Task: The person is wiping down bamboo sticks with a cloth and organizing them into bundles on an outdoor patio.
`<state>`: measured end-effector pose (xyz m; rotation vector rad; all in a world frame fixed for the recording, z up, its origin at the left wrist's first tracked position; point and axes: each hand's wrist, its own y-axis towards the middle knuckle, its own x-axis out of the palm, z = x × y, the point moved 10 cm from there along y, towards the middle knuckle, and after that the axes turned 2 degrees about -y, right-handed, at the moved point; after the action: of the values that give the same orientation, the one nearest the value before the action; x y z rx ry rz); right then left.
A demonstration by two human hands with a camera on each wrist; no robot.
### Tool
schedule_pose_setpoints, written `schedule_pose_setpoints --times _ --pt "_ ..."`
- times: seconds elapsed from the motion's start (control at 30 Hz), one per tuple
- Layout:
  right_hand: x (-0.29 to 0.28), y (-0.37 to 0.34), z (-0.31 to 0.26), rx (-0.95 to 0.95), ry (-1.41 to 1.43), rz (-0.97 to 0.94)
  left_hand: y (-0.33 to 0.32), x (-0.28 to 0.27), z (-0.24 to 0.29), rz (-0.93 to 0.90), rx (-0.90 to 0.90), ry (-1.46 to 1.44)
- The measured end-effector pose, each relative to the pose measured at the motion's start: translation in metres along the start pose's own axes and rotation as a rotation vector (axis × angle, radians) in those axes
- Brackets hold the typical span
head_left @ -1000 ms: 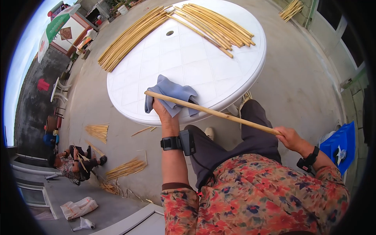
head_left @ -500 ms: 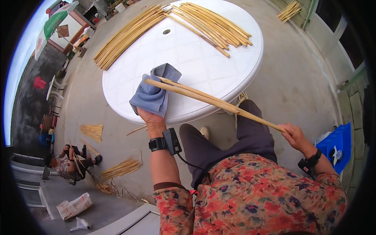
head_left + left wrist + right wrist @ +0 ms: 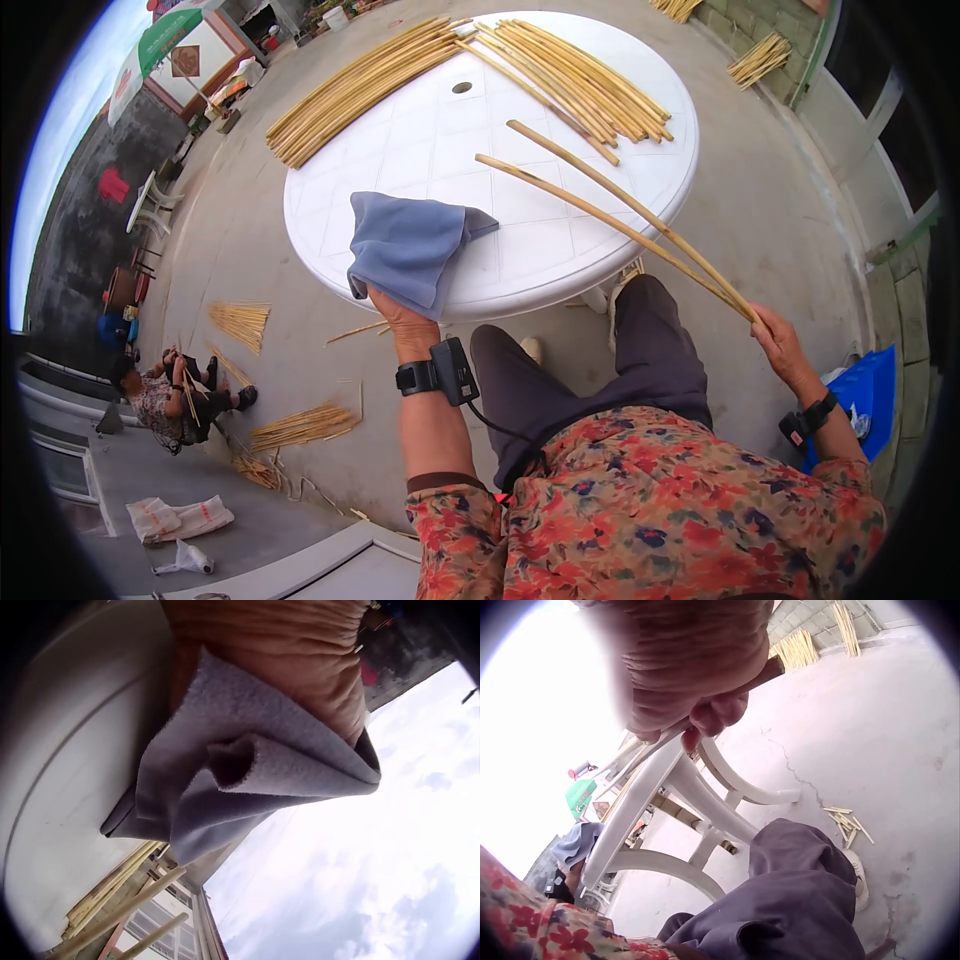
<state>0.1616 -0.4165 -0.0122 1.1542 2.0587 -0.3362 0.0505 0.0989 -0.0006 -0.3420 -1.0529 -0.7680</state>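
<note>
In the head view, a blue-grey cloth [image 3: 405,245] covers the fingers of my left hand [image 3: 405,325] at the table's near edge. The left wrist view shows the cloth [image 3: 225,772] folded against the palm, hiding the fingers. My right hand [image 3: 780,345] grips two long, thin tan sticks [image 3: 620,212] near their lower ends, out to the right. These sticks spread apart toward their far tips, which overlap the white table [image 3: 400,165] in this view. In the right wrist view, my right hand [image 3: 697,667] curls around a stick whose cut end [image 3: 775,667] pokes out.
Two bundles of similar sticks lie on the table's far side, one at left [image 3: 365,90] and one at right [image 3: 580,80]. A blue bin [image 3: 875,400] stands by my right arm. Another person [image 3: 175,400] sits at lower left near stick piles [image 3: 305,427] on the ground.
The two sticks have come away from the cloth and swung right and outward with my right hand, their tips spreading apart. The cloth now drapes loosely over my left hand.
</note>
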Motion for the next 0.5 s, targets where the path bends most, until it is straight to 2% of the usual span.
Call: schedule_pose_setpoints --times 0.07,0.13,0.27,0.33,0.43,0.5 --pt "0.014 0.026 -0.033 -0.04 0.104 -0.029 -0.004 0.006 -0.013 0.013 -0.028 0.008" --pt "0.026 0.046 -0.046 0.02 0.254 -0.068 -0.007 0.009 -0.025 0.024 -0.052 0.028" --pt "0.042 0.1 -0.114 -0.153 0.296 -0.009 -0.006 0.006 -0.041 -0.043 -0.115 0.067" --pt "0.054 0.123 -0.145 -0.277 0.187 0.024 -0.008 0.013 -0.042 -0.096 -0.128 0.098" --pt "0.077 0.148 -0.193 -0.359 0.037 0.027 -0.014 0.02 -0.044 -0.088 -0.144 0.159" --pt "0.097 0.159 -0.214 -0.4 0.017 -0.001 -0.016 0.022 -0.052 -0.066 -0.222 0.136"
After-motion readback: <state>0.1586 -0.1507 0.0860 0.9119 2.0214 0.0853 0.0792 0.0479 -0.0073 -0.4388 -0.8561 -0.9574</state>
